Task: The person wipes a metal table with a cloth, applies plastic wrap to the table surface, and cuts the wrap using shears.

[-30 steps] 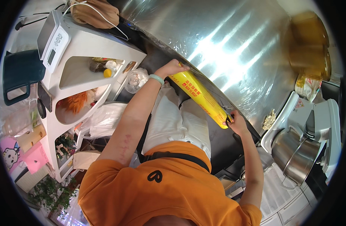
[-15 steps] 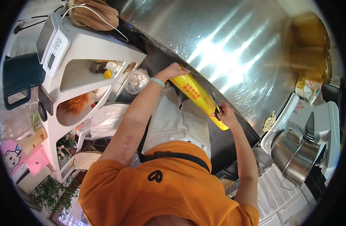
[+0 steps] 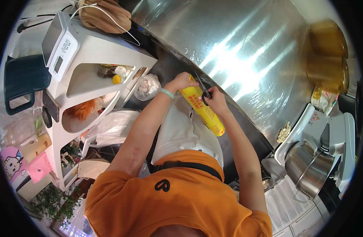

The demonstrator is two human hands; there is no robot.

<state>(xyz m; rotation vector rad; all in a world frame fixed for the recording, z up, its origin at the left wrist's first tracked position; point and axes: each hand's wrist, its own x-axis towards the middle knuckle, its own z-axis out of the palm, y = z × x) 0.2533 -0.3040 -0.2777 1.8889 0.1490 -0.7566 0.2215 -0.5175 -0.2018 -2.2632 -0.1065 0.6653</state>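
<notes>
My left hand [image 3: 183, 82] is closed on the upper end of a long yellow package [image 3: 202, 108] with red print, which slants down to the right above my lap. In my right hand [image 3: 217, 101] is a pair of scissors [image 3: 206, 94] with black handles. Their blades point up and left, close to the package's upper end beside my left fingers. Whether the blades touch the package I cannot tell.
Beyond my hands lies a shiny metal worktop [image 3: 181, 29] with clear plastic film on it. A stand mixer [image 3: 341, 138] with a steel bowl [image 3: 308, 162] is at the right. White shelving [image 3: 94, 47] at the left carries a kitchen scale [image 3: 63, 51] and a dark jug [image 3: 25, 81].
My right hand has moved up and left with the scissors, from the package's lower end to near its upper end. The package's lower end has swung left, and it looks shorter.
</notes>
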